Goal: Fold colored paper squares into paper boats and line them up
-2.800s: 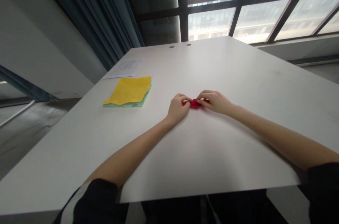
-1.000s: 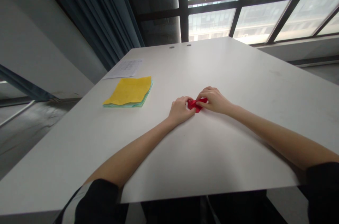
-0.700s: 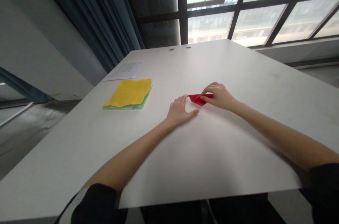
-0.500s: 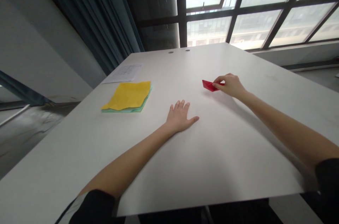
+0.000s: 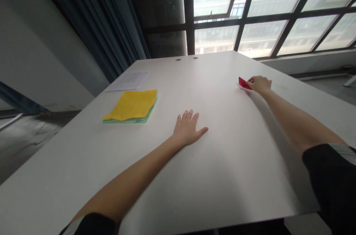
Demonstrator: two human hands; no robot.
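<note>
My right hand pinches a small red folded paper, which looks like a paper boat, over the right side of the white table. My fingers cover its right end, and a faint shadow lies beneath it. My left hand rests palm down on the table with its fingers spread and nothing in it. To the left of that hand, and apart from it, lies a stack of paper sheets, yellow on top with light green-blue sheets underneath.
A white printed sheet lies on the table behind the coloured stack. Two small round discs sit near the far edge. Blue curtains hang at the left, and a dark-framed window stands behind the table.
My right hand has carried the red folded paper to the right across the table. My left hand stays flat on the table. The view has tilted slightly upward.
</note>
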